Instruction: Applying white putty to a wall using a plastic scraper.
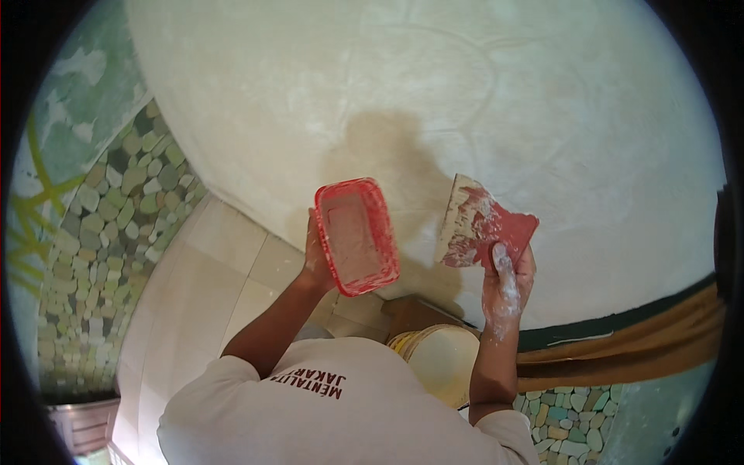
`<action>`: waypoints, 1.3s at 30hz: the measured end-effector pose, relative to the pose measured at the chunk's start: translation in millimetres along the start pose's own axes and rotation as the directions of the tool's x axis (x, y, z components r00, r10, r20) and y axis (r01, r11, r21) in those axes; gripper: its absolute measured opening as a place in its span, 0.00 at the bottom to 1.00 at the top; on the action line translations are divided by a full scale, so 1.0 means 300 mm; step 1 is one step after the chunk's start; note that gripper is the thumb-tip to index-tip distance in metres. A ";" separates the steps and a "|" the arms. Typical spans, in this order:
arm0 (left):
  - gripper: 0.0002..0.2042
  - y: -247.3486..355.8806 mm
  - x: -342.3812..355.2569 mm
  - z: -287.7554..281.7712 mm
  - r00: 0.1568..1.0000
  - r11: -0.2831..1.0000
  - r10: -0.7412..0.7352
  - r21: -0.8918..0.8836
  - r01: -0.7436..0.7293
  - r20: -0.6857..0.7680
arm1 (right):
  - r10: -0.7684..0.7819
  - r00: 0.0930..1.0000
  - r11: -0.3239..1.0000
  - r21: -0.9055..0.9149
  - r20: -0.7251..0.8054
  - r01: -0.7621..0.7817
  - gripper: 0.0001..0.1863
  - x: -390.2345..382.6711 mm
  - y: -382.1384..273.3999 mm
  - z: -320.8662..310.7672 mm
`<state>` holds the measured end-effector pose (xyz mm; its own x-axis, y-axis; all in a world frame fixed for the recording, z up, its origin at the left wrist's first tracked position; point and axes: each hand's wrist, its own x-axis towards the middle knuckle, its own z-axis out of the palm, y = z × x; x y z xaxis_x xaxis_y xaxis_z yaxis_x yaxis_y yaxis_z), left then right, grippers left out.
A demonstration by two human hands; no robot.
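My left hand [316,252] grips a red rectangular plastic tub [392,260] from its left side, with most of the fingers hidden behind it. Greyish wet paste [355,236] lies inside the tub, and its rim is smeared white. In my right hand [508,287] is a wide red putty knife [504,231], thumb on its face, with the blade pointing left. White paste crusts the blade, and my thumb and wrist are streaked with it. Both are held in front of a pale plastered wall [589,155], the blade close to it; whether it touches I cannot tell.
A bucket [446,360] stands below, between my arms, beside a brown box-like thing [418,314]. Beige floor tiles [256,271] run along the wall's foot. Pebble mosaic [116,232] covers a strip at left, with another patch [570,418] at lower right. A brown painted band [620,349] borders the wall.
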<state>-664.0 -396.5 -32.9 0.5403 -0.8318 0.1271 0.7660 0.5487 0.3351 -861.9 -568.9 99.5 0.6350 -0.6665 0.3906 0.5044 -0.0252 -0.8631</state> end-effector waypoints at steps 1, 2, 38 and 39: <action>0.41 -0.006 -0.001 0.020 0.997 0.999 0.024 0.040 -0.027 0.078 | 0.024 1.000 1.000 0.009 0.009 -0.024 0.22 -0.015 0.021 -0.015; 0.43 -0.007 0.007 0.041 0.987 0.996 0.037 0.079 -0.050 0.160 | 0.025 1.000 0.995 -0.095 0.019 -0.023 0.21 -0.020 0.034 -0.029; 0.41 0.756 -0.408 -0.258 0.918 0.721 0.395 0.633 -0.282 -0.040 | 0.324 0.636 0.499 -0.698 0.700 0.514 0.12 -0.114 0.295 0.986; 0.41 0.776 -0.413 -0.258 0.922 0.719 0.386 0.640 -0.272 -0.042 | 0.300 0.622 0.541 -0.666 0.723 0.514 0.11 -0.115 0.309 0.996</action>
<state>-525.7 -159.4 -42.9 0.8080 -0.5514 0.2075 0.1805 0.5670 0.8037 -662.1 -325.6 101.8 0.9695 0.1170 0.2151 0.2093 -0.8523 -0.4794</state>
